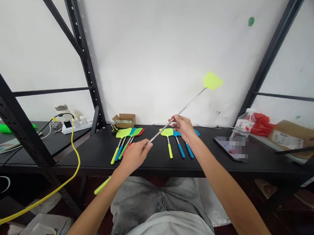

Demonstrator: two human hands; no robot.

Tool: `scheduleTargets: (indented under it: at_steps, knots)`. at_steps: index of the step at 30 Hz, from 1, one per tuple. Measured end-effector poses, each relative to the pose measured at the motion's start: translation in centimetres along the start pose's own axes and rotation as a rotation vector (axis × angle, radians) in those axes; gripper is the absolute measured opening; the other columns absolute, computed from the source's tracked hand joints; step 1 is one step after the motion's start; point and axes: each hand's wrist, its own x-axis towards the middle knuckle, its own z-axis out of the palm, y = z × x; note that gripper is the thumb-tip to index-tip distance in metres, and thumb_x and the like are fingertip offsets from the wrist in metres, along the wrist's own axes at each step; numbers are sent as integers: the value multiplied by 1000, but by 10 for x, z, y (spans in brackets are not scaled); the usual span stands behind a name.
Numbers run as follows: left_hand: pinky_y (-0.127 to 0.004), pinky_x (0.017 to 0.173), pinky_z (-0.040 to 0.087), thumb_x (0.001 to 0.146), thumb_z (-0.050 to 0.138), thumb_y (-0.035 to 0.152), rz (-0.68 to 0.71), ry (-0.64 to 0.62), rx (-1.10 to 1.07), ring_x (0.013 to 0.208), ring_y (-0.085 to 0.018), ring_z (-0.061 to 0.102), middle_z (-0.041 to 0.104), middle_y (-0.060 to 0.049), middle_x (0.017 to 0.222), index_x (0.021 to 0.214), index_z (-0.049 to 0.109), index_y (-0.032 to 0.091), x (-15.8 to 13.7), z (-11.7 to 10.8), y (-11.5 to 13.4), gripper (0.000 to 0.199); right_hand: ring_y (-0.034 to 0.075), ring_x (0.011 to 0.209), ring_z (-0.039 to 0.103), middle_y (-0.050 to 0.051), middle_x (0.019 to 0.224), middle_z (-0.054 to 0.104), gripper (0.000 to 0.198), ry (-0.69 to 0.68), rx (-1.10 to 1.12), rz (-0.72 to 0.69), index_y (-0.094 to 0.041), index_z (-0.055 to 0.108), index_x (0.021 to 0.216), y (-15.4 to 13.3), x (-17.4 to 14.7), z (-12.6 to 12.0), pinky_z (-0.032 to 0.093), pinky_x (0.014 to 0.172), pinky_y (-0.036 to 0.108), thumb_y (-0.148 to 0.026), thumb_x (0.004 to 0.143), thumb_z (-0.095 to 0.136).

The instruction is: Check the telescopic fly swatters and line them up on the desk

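Observation:
A yellow-green fly swatter point(190, 102) with a long extended metal shaft slants up to the right, its head raised in front of the wall. My left hand point(136, 154) is closed around the lower shaft, and the yellow handle sticks out below my wrist. Higher up, the fingers of my right hand point(182, 127) pinch the same shaft. Behind my left hand lies a fanned group of swatters point(123, 133) in yellow, blue, green and red. Under my right hand are a short yellow swatter point(168, 140) and blue swatters point(181, 149), partly hidden.
On the black table point(144, 162) stand an open cardboard box point(127, 120) and a water bottle point(244, 124), with a dark tablet-like device point(227, 148) nearby. At left are a power strip point(77, 126) and a hanging yellow cable point(76, 152). Black shelf posts point(83, 52) flank the table.

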Motion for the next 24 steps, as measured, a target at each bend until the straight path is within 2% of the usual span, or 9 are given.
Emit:
scheduleTargets:
  at_steps: [3, 6, 10, 12, 13, 15, 17, 19, 24]
  knots:
    - [-27, 58, 26, 98, 38, 42, -36, 38, 247, 66, -21, 57, 63, -4, 71, 85, 61, 23, 1, -16, -13, 33, 9, 58, 59, 7, 93, 74, 19, -16, 42, 10, -18, 70, 83, 9, -1, -7, 44, 45, 18, -38, 84, 68]
    - [-30, 63, 32, 98, 39, 37, -54, 95, 381, 76, -24, 61, 68, -7, 83, 96, 66, 24, 5, -22, -22, 30, 9, 59, 62, 6, 90, 75, 17, 65, 164, -8, -17, 70, 86, 14, 1, -18, 48, 46, 17, -33, 88, 63]
    - [-40, 84, 39, 93, 47, 27, -28, 421, 385, 101, -31, 59, 68, -13, 105, 105, 69, 21, 11, -12, -18, 26, 11, 65, 68, 7, 80, 75, 26, 256, 374, -29, -16, 64, 76, 20, 4, -27, 56, 58, 18, -23, 96, 50]
    - [-43, 92, 39, 93, 48, 25, 48, 575, 227, 108, -31, 57, 66, -13, 111, 106, 70, 21, 14, 3, -7, 26, 11, 67, 70, 7, 78, 75, 30, 331, 432, -31, -17, 61, 73, 24, 3, -28, 57, 61, 18, -21, 98, 46]
    - [-41, 93, 40, 93, 48, 26, 104, 581, 97, 106, -29, 59, 67, -12, 108, 104, 70, 22, 16, 11, -1, 25, 12, 68, 71, 7, 78, 75, 31, 348, 452, -35, -17, 60, 72, 26, 1, -27, 58, 62, 18, -20, 99, 45]
    - [-35, 81, 47, 93, 49, 33, 138, 454, -224, 85, -23, 64, 69, -8, 90, 101, 70, 22, 21, 30, 9, 25, 13, 71, 72, 8, 80, 75, 29, 353, 482, -52, -17, 60, 74, 33, -4, -24, 59, 65, 20, -20, 99, 45]
    - [-30, 63, 47, 91, 52, 44, -1, 296, -571, 63, -18, 62, 66, -4, 70, 102, 68, 20, 28, 48, 14, 31, 14, 73, 73, 9, 83, 75, 25, 339, 499, -68, -17, 60, 75, 42, -11, -19, 60, 69, 22, -22, 97, 49]
    - [-26, 51, 43, 87, 56, 53, -171, 216, -896, 53, -14, 58, 64, -3, 67, 101, 66, 16, 36, 62, 15, 42, 15, 74, 73, 9, 85, 76, 21, 312, 506, -73, -17, 60, 76, 52, -20, -12, 60, 72, 24, -26, 94, 57]
    - [-21, 43, 37, 78, 60, 66, -320, 219, -1243, 45, -10, 53, 62, -4, 62, 87, 65, 11, 46, 83, 4, 56, 17, 77, 73, 11, 91, 75, 20, 167, 498, -21, -16, 64, 80, 72, -41, 5, 60, 71, 26, -34, 87, 68]
